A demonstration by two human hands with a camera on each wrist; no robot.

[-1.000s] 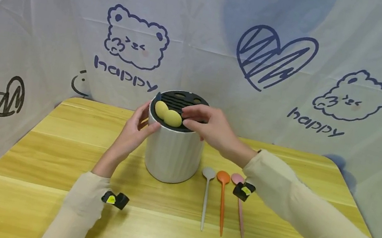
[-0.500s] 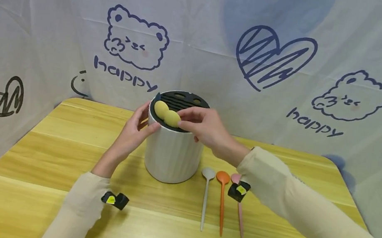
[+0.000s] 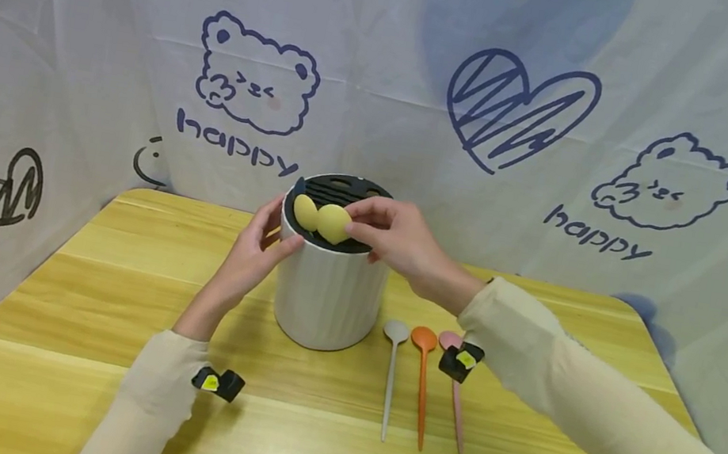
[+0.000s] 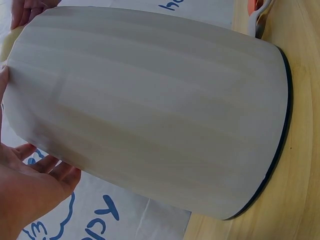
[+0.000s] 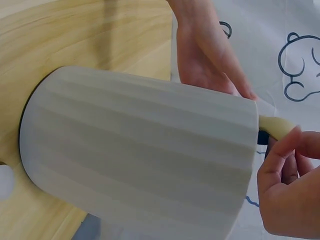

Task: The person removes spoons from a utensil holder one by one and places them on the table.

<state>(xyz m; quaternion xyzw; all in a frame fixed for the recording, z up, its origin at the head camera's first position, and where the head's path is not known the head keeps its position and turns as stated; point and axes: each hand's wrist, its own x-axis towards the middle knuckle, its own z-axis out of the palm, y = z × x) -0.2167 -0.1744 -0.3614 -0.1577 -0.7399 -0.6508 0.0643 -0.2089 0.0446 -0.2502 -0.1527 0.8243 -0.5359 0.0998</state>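
Observation:
A white ribbed utensil holder (image 3: 326, 301) with a black slotted lid (image 3: 333, 196) stands upright on the table. My left hand (image 3: 257, 245) holds it near the top, thumb at the front rim and fingers spread around the far side, as the left wrist view (image 4: 37, 185) also has it. Two yellow spoons sit side by side at the lid's front. Thumb and fingers of my right hand (image 3: 405, 242) pinch the bowl of the right yellow spoon (image 3: 333, 223); the left yellow spoon (image 3: 305, 211) is beside it. Both spoons' handles are hidden.
Right of the holder lie a grey spoon (image 3: 392, 368), an orange spoon (image 3: 423, 373) and a pink spoon (image 3: 458, 411), side by side. A dark blue tip (image 3: 299, 187) sticks up at the lid's left edge. A printed white cloth (image 3: 381, 125) hangs behind the wooden table (image 3: 69, 306).
My right hand has moved in from just beside the right yellow spoon and now pinches its bowl, which has turned and risen slightly. The left hand keeps its hold on the holder.

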